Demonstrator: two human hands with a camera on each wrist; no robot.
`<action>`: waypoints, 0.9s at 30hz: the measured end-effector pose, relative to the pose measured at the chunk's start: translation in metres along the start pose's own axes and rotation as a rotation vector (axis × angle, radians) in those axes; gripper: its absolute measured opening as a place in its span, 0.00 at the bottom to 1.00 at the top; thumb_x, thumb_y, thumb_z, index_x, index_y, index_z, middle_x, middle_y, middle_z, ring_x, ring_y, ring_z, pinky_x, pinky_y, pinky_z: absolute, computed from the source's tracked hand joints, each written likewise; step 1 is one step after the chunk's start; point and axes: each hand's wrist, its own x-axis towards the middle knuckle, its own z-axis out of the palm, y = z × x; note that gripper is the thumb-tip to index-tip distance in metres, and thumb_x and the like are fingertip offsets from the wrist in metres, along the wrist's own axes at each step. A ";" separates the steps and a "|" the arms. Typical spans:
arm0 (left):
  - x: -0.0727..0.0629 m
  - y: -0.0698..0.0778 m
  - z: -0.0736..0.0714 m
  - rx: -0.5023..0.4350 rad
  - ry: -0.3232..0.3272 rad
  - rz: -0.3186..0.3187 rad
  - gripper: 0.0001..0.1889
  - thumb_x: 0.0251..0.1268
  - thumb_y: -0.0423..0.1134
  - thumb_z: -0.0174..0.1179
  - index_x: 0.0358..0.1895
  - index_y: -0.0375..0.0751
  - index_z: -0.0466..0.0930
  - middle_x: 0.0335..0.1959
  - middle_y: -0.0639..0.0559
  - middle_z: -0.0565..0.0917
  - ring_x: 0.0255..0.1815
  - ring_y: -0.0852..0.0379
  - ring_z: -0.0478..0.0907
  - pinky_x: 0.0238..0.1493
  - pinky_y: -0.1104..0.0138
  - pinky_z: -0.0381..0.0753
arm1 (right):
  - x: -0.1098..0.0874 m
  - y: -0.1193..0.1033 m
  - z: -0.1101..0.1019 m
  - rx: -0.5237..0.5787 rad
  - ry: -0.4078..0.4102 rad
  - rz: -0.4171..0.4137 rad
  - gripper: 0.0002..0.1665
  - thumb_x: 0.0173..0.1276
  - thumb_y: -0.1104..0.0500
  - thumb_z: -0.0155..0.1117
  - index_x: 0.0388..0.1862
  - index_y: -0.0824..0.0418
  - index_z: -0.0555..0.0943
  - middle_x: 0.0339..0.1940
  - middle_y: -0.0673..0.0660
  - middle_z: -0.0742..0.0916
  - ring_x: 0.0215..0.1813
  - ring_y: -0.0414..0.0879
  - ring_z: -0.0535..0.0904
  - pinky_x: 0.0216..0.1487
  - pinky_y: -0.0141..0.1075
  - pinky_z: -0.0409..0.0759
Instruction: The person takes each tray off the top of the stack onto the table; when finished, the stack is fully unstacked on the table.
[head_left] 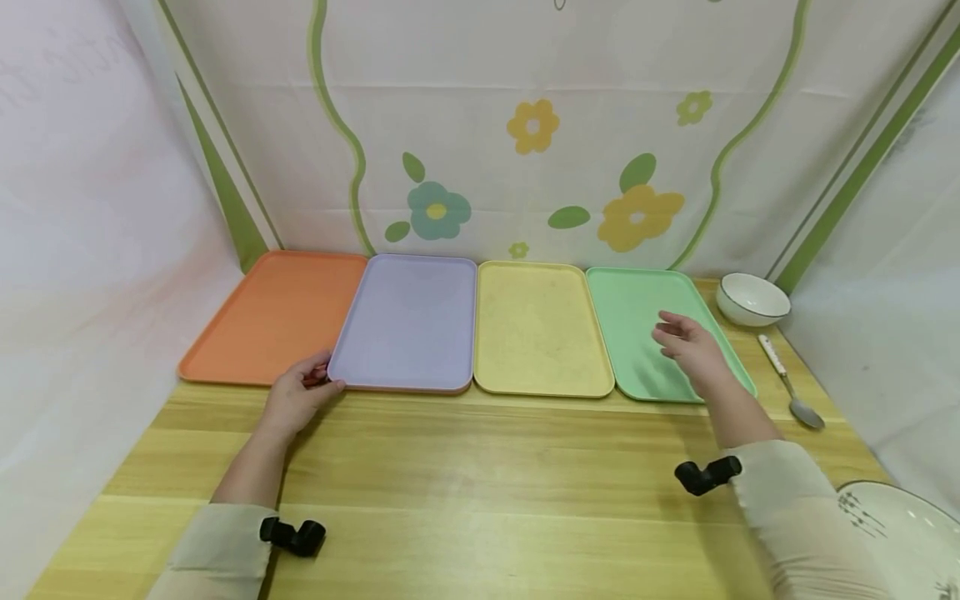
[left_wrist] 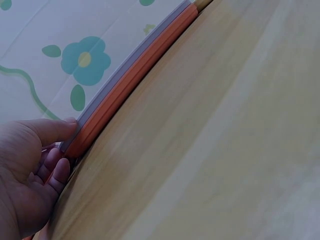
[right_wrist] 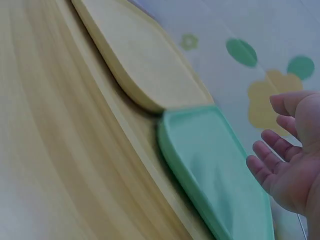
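My left hand (head_left: 292,402) pinches the near left corner of the purple tray (head_left: 408,325), thumb at the rim and fingers lower at the corner. In the left wrist view, that purple tray (left_wrist: 107,87) lies on top of an orange tray edge (left_wrist: 132,86). A wider orange tray (head_left: 288,312) spreads to the left of the purple one. Over the green tray (head_left: 637,333) hovers my right hand (head_left: 696,354), fingers loosely bent and holding nothing. The yellow tray (head_left: 536,329) lies between the purple and green trays.
At the back right stands a white bowl (head_left: 753,300) with a dark rim. A spoon (head_left: 783,379) with a white handle lies in front of it. Part of a white plate (head_left: 907,533) shows at the lower right. Behind the trays hangs a flowered curtain (head_left: 480,150).
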 end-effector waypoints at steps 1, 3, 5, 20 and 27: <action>0.000 0.000 0.000 -0.001 0.001 0.001 0.34 0.65 0.37 0.65 0.71 0.28 0.63 0.57 0.31 0.76 0.59 0.44 0.72 0.44 0.88 0.65 | 0.000 -0.004 0.008 0.017 -0.004 -0.006 0.38 0.79 0.49 0.47 0.79 0.64 0.52 0.73 0.69 0.64 0.49 0.26 0.69 0.56 0.27 0.75; 0.000 0.000 0.000 -0.002 0.002 0.004 0.34 0.65 0.37 0.65 0.71 0.28 0.63 0.57 0.31 0.76 0.58 0.44 0.72 0.44 0.88 0.66 | 0.000 -0.012 0.024 0.044 -0.014 -0.022 0.36 0.79 0.52 0.48 0.79 0.65 0.53 0.72 0.70 0.66 0.52 0.30 0.71 0.57 0.28 0.75; 0.000 0.000 0.000 -0.004 0.003 0.006 0.34 0.65 0.37 0.65 0.71 0.28 0.63 0.57 0.31 0.76 0.58 0.44 0.72 0.44 0.88 0.66 | 0.000 -0.020 0.039 0.068 -0.032 -0.028 0.35 0.79 0.54 0.49 0.78 0.64 0.54 0.72 0.70 0.66 0.58 0.38 0.71 0.61 0.33 0.74; -0.001 0.001 0.000 -0.011 -0.005 0.006 0.34 0.65 0.37 0.65 0.71 0.28 0.63 0.57 0.30 0.76 0.58 0.44 0.72 0.44 0.88 0.66 | 0.009 -0.053 0.135 0.149 -0.116 -0.064 0.34 0.76 0.58 0.55 0.76 0.63 0.58 0.69 0.67 0.70 0.69 0.60 0.68 0.68 0.51 0.70; -0.001 0.002 0.000 -0.005 -0.004 0.003 0.34 0.65 0.37 0.65 0.71 0.28 0.63 0.57 0.30 0.75 0.59 0.42 0.72 0.44 0.88 0.66 | 0.008 -0.065 0.171 0.137 -0.148 -0.089 0.33 0.75 0.57 0.56 0.75 0.63 0.61 0.67 0.66 0.73 0.65 0.59 0.72 0.62 0.47 0.77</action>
